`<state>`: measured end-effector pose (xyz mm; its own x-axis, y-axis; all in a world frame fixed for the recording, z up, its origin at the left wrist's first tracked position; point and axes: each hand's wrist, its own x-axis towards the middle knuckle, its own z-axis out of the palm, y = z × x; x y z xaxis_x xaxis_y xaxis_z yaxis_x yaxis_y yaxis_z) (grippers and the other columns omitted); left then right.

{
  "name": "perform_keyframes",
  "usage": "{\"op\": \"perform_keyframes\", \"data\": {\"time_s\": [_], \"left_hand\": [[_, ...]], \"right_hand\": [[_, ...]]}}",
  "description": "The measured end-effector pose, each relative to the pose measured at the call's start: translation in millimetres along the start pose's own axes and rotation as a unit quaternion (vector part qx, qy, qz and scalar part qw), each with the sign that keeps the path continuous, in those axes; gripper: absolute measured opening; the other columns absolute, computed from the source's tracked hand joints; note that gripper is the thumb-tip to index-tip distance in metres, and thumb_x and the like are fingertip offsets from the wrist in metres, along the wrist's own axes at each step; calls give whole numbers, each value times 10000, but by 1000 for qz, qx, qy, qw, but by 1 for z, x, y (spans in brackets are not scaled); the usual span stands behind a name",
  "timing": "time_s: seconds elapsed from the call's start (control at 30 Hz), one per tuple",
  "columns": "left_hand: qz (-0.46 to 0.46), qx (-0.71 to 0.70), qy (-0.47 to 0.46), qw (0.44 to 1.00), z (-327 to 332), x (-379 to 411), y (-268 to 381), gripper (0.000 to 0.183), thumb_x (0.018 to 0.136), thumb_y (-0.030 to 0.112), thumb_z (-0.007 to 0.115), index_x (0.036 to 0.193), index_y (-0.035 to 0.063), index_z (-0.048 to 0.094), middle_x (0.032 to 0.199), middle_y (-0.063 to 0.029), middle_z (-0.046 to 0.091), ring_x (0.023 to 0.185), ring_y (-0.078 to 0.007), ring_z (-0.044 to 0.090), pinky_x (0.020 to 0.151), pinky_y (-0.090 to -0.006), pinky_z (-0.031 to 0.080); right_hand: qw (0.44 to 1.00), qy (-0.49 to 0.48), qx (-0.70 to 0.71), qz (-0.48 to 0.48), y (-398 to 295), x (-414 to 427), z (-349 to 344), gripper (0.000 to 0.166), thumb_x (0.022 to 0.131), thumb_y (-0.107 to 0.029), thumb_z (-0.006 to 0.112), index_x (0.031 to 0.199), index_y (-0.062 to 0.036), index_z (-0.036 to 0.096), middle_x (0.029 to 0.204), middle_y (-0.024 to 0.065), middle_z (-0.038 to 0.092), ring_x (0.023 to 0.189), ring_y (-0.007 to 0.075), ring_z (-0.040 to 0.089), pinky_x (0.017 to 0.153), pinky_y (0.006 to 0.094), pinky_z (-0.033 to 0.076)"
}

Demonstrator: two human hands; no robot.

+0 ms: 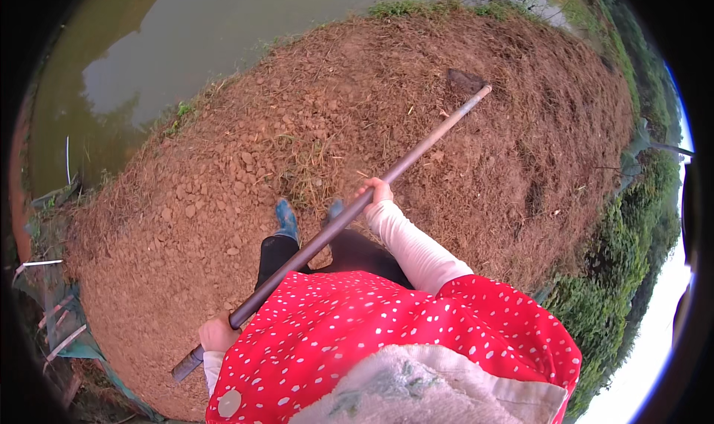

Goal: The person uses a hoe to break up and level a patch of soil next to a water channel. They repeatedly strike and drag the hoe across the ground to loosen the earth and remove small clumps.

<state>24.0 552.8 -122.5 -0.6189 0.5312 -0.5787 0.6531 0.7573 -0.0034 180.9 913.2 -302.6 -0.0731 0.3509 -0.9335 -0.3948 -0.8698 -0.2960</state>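
Observation:
A long-handled hoe [425,145] runs slantwise across my front, from low on the left to far on the right. Around the handle near its rear end is my left hand [217,333], low beside my hip. Farther up, about mid-handle, my right hand [381,191] grips the same shaft. At the far end the dark hoe blade [466,81] rests against or just over the soil; how deep it sits I cannot tell. Reddish-brown soil [357,100] strewn with dry grass lies around the blade.
Blue boots [286,218] stand beside a grass clump [309,173]. Loose clods [206,187] cover the ground on the left. Murky pond water [212,39] borders the bank. Green netting [78,350] with poles edges the lower left, and leafy bushes [608,268] line the right.

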Motion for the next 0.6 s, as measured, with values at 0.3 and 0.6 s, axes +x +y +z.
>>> {"op": "perform_keyframes", "data": {"time_s": [0.3,0.6], "left_hand": [[114,-53,-43,991,-18,50,82,223,632,219,604,738,49,507,609,-182,561,604,-353,574,551,-458,434],[20,98,-29,995,-68,-51,-22,197,513,94,631,650,55,494,539,-159,535,542,-338,554,510,-436,428]], "right_hand": [[994,17,-92,-52,-44,48,21,139,746,-75,547,835,-16,458,606,84,486,497,214,502,460,359,460],[982,-65,-37,173,115,-14,-4,77,748,-21,515,779,-6,447,611,111,458,524,238,499,528,432,470]]}}
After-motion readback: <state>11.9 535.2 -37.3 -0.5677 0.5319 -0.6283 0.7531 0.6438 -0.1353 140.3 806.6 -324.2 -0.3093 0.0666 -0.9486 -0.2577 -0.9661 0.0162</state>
